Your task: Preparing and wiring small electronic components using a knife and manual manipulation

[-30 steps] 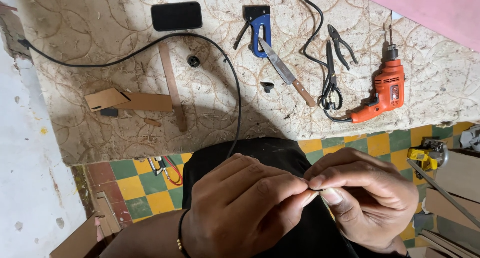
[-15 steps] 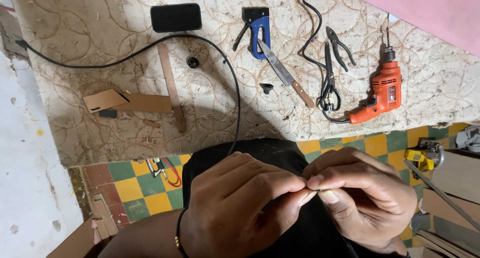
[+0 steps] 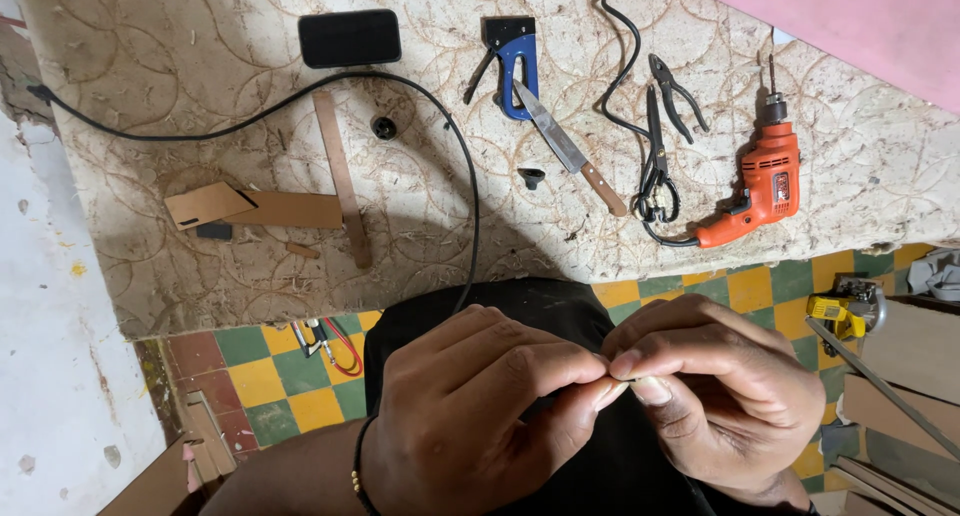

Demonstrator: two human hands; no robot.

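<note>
A tiny pale object (image 3: 618, 384), too small to identify, is staying pinched between closed left hand (image 3: 480, 416) and right hand (image 3: 725, 396) fingertips, barely shifting below the bench (image 3: 250, 96).

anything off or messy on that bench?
Mildly. The knife lies bare-bladed, its tip against the blue staple gun. The orange drill sits close to the bench edge. Both hands pinch something too small to identify.

A worn, swirl-patterned worktop (image 3: 200, 96) stands over a green-and-yellow checkered floor (image 3: 270, 386), a pink panel (image 3: 860, 26) behind
</note>
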